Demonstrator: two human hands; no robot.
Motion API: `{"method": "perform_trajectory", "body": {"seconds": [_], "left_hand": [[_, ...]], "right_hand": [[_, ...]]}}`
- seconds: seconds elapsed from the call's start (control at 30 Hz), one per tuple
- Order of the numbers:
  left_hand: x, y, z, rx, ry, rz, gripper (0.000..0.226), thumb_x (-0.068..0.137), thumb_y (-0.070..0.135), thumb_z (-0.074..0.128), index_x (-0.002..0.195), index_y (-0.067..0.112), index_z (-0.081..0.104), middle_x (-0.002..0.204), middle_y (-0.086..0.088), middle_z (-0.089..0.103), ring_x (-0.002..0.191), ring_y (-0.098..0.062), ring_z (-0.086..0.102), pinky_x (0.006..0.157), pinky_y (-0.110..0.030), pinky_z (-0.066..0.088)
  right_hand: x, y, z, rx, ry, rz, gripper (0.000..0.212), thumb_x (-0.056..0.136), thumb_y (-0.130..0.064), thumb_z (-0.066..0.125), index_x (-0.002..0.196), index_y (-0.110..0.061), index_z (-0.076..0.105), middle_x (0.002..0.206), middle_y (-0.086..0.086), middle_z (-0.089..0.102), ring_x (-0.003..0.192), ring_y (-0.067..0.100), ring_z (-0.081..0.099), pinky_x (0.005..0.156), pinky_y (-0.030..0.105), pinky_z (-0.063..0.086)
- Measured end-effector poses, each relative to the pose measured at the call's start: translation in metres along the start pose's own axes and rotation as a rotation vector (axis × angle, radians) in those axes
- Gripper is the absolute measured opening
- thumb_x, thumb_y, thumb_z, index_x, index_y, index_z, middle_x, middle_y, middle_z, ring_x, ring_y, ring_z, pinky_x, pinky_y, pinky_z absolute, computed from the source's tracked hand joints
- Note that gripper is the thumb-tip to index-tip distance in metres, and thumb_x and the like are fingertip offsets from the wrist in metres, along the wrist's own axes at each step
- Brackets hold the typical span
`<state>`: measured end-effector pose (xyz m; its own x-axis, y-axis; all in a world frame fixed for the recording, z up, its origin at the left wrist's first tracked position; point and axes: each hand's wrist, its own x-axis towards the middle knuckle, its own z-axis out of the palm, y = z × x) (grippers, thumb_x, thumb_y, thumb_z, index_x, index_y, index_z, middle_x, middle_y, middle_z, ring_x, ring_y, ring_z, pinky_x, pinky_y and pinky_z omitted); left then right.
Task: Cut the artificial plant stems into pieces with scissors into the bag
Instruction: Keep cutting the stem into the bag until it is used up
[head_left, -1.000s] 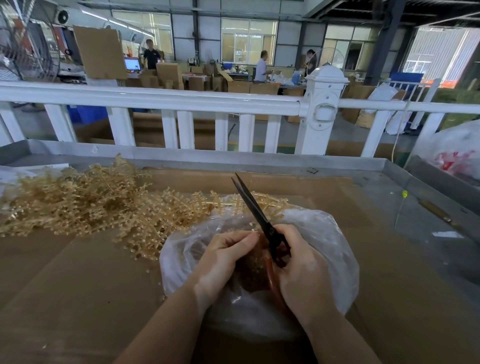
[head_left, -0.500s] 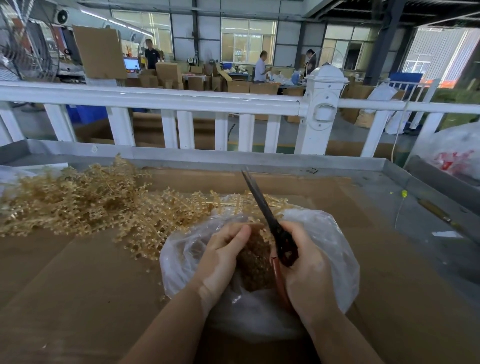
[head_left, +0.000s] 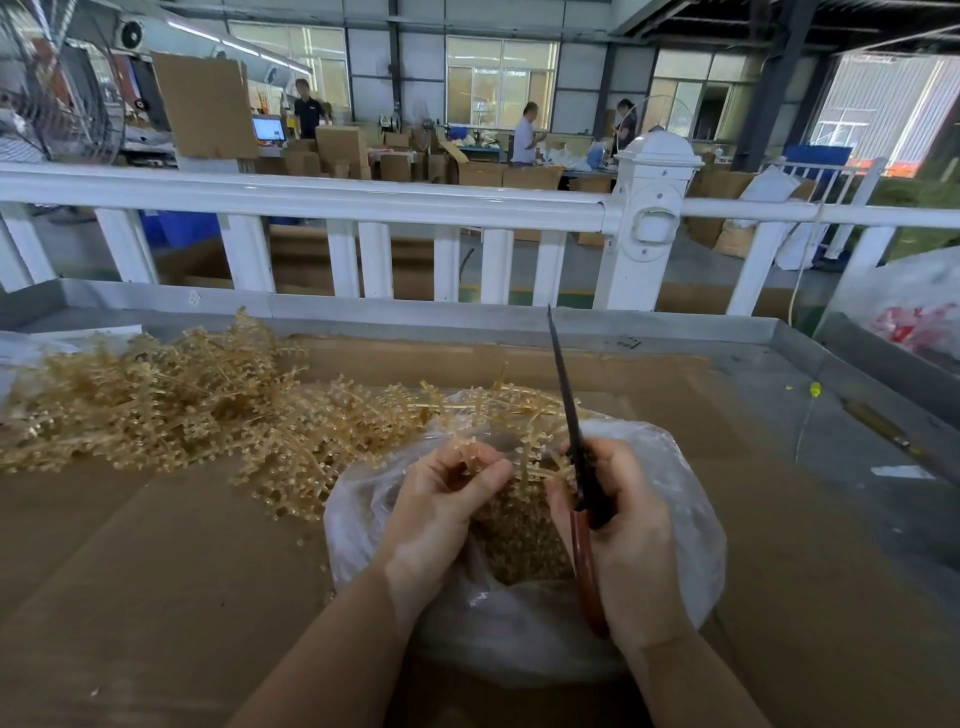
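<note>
The left hand (head_left: 441, 514) pinches a beaded golden plastic stem (head_left: 535, 470); the right hand (head_left: 631, 525) grips closed dark-bladed scissors (head_left: 571, 415) just beside those fingertips, risking a nick above the clear plastic bag (head_left: 685, 525).

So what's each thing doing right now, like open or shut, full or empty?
Scissors: blades together, pointing up.
Bag: open, partly filled with cut pieces.
Stem: held over the bag.
Left hand: pinching the stem.
Right hand: gripping the scissors.
Pile: uncut, on the cardboard.

Beige-gold stems (head_left: 171, 405), clear bag (head_left: 675, 499), black-bladed, red-handled scissors (head_left: 582, 467), white fence (head_left: 363, 200)
</note>
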<state>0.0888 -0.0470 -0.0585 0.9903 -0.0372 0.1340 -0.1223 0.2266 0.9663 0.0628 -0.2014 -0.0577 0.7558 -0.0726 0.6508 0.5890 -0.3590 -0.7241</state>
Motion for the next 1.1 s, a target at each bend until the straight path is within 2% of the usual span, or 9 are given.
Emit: {"method": "perform_trajectory", "body": {"seconds": [0.07, 0.17, 0.3, 0.43, 0.57, 0.63, 0.77, 1.0, 1.1], "left_hand": [[-0.002, 0.000, -0.001, -0.054, -0.015, -0.048, 0.020, 0.068, 0.037, 0.078, 0.080, 0.024, 0.070, 0.091, -0.007, 0.072, 0.094, -0.025, 0.067, 0.092, -0.045, 0.050], [-0.004, 0.003, -0.002, -0.085, -0.060, -0.088, 0.041, 0.070, 0.022, 0.080, 0.102, 0.009, 0.058, 0.102, -0.016, 0.071, 0.100, -0.032, 0.067, 0.091, -0.045, 0.053], [-0.002, 0.000, -0.004, -0.114, -0.121, -0.052, 0.057, 0.057, 0.001, 0.084, 0.101, 0.016, 0.051, 0.086, -0.005, 0.072, 0.086, -0.025, 0.070, 0.074, -0.032, 0.057], [0.002, -0.002, -0.003, -0.085, 0.062, -0.027, 0.052, 0.050, 0.010, 0.089, 0.093, 0.023, 0.064, 0.090, -0.009, 0.070, 0.091, -0.030, 0.068, 0.085, -0.041, 0.055], [0.004, 0.002, -0.001, -0.358, 0.210, -0.100, 0.036, 0.059, 0.007, 0.076, 0.094, 0.005, 0.064, 0.089, -0.016, 0.073, 0.085, -0.031, 0.071, 0.071, -0.038, 0.057], [0.003, 0.006, -0.001, -0.449, 0.218, -0.151, 0.039, 0.065, 0.007, 0.072, 0.102, -0.002, 0.064, 0.095, -0.020, 0.072, 0.090, -0.032, 0.071, 0.079, -0.040, 0.057], [0.000, 0.013, 0.000, -0.505, 0.257, -0.177, 0.044, 0.068, 0.007, 0.070, 0.110, -0.005, 0.065, 0.106, -0.022, 0.069, 0.099, -0.032, 0.068, 0.093, -0.043, 0.051], [0.003, 0.014, 0.001, -0.548, 0.316, -0.183, 0.039, 0.064, 0.011, 0.073, 0.100, -0.001, 0.066, 0.092, -0.017, 0.071, 0.091, -0.030, 0.068, 0.084, -0.037, 0.053], [0.003, 0.013, -0.001, -0.535, 0.300, -0.185, 0.033, 0.063, 0.013, 0.073, 0.094, 0.004, 0.065, 0.089, -0.013, 0.070, 0.092, -0.028, 0.066, 0.088, -0.039, 0.051]], "right_hand": [[0.000, -0.001, 0.000, -0.014, -0.009, 0.003, 0.030, 0.083, -0.002, 0.069, 0.110, -0.014, 0.062, 0.096, -0.007, 0.069, 0.094, 0.004, 0.065, 0.084, 0.024, 0.052], [0.000, -0.002, 0.001, -0.013, -0.016, 0.012, 0.031, 0.083, -0.008, 0.070, 0.110, -0.021, 0.061, 0.095, -0.012, 0.069, 0.094, 0.001, 0.065, 0.082, 0.021, 0.052], [0.001, -0.002, 0.003, -0.070, -0.016, -0.020, 0.031, 0.082, -0.017, 0.071, 0.111, -0.023, 0.060, 0.097, -0.016, 0.067, 0.096, -0.005, 0.062, 0.082, 0.010, 0.046], [0.001, -0.004, 0.001, -0.094, -0.010, -0.024, 0.036, 0.079, -0.036, 0.070, 0.112, -0.025, 0.060, 0.098, -0.019, 0.067, 0.096, -0.005, 0.062, 0.081, 0.008, 0.045], [0.001, -0.003, 0.003, -0.207, 0.001, -0.043, 0.038, 0.078, -0.042, 0.069, 0.112, -0.030, 0.058, 0.094, -0.022, 0.064, 0.093, -0.007, 0.060, 0.081, 0.004, 0.042], [0.000, -0.002, 0.003, -0.261, -0.002, -0.051, 0.042, 0.077, -0.043, 0.069, 0.113, -0.020, 0.062, 0.094, -0.016, 0.065, 0.093, -0.003, 0.060, 0.082, 0.003, 0.042], [0.000, -0.002, 0.003, -0.294, -0.043, -0.021, 0.047, 0.078, -0.045, 0.066, 0.114, -0.015, 0.063, 0.096, -0.010, 0.066, 0.093, 0.002, 0.061, 0.083, 0.012, 0.046], [-0.001, -0.006, 0.004, -0.400, -0.088, -0.005, 0.051, 0.079, -0.049, 0.059, 0.117, -0.015, 0.063, 0.099, -0.004, 0.066, 0.094, 0.013, 0.061, 0.084, 0.028, 0.050], [-0.001, -0.006, 0.003, -0.463, -0.084, -0.016, 0.051, 0.079, -0.049, 0.060, 0.118, -0.015, 0.064, 0.096, -0.002, 0.066, 0.090, 0.017, 0.063, 0.079, 0.032, 0.053]]}}
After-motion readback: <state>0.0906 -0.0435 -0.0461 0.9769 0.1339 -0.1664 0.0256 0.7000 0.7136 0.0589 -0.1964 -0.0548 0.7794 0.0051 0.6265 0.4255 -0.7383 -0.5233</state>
